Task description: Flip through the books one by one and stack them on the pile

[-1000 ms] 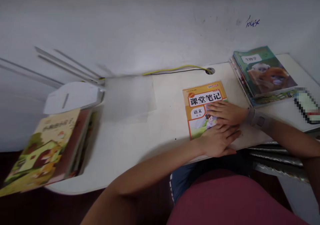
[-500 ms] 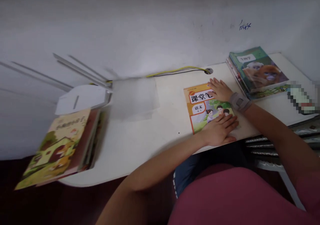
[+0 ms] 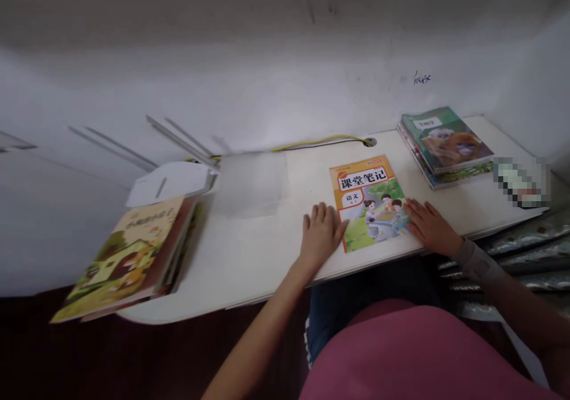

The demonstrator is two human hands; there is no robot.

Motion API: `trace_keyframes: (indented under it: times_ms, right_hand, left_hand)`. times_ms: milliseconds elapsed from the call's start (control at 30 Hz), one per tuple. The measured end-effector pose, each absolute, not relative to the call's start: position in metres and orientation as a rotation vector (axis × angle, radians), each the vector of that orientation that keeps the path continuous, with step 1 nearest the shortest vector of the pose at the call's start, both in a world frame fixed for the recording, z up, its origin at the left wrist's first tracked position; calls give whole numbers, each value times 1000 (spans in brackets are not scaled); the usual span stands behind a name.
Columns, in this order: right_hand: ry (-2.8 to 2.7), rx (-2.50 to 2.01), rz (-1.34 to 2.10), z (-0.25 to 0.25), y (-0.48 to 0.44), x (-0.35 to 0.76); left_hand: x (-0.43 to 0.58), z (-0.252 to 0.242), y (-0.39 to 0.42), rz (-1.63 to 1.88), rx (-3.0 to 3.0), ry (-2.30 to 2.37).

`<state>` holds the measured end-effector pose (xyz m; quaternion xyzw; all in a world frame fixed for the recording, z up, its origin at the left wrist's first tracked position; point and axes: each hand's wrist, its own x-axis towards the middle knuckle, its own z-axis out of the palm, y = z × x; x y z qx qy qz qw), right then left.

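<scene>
An orange exercise book [image 3: 374, 204] with cartoon children on its cover lies flat near the front edge of the white desk [image 3: 249, 251]. At its left edge rests my left hand [image 3: 321, 234], palm down, with the thumb touching the cover's side and the fingers on the desk. My right hand [image 3: 431, 227] lies along the book's right edge, fingers stretched out, a grey band round that wrist. Neither hand grasps anything, and the whole cover shows between them.
Behind on the right is a stack of books [image 3: 454, 142] topped by a monkey cover. A blurred-out phone-like object [image 3: 519, 183] lies right of it. At the left, picture books [image 3: 129, 251] lean beyond the desk edge by a white object [image 3: 173, 183]. A yellow cable [image 3: 320, 141] runs along the wall.
My left hand has slid off the cover to its left edge. My right hand has come down from the top corner to the right edge, uncovering the title. The camera view has shifted.
</scene>
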<state>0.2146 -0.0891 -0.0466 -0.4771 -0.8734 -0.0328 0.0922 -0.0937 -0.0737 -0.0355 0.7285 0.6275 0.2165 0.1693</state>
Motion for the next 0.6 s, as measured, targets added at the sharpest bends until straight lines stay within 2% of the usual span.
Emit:
trace_keyframes:
  times_ms: [167, 333, 433, 600]
  right_hand:
    - [-2546, -1414, -98, -49, -89, 211]
    - [-2537, -1411, -87, -50, -88, 213]
    - [-2518, -1410, -50, -50, -87, 213]
    - [-2422, -1420, 117, -46, -88, 211]
  left_hand:
    - [-78, -40, -89, 875, 1787, 1666]
    - [-64, -23, -93, 1130, 1110, 1206]
    - [-60, -13, -98, 1061, 783, 1051]
    - [-61, -7, -101, 969, 620, 1025]
